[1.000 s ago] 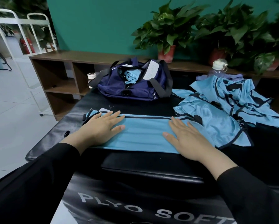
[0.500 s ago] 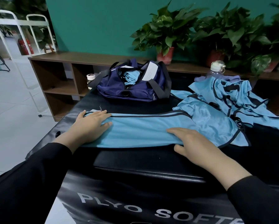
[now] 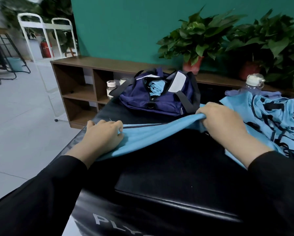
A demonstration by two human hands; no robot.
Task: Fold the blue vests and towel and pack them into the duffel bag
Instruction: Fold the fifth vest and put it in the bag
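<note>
left hand (image 3: pixel 103 136) grips vest (image 3: pixel 159 132) | right hand (image 3: pixel 223 121) grips vest

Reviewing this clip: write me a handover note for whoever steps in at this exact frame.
Left hand pins the near left end of the folded blue vest to the black pad, fingers curled on it. Right hand grips the vest's right end, lifted.
Duffel bag sits open at the far edge with one rolled blue piece inside.
Heap of unfolded vests lies at right, bottle behind.
Left: finish this fold, pack it, then do the heap. I cannot pick out the towel.
</note>
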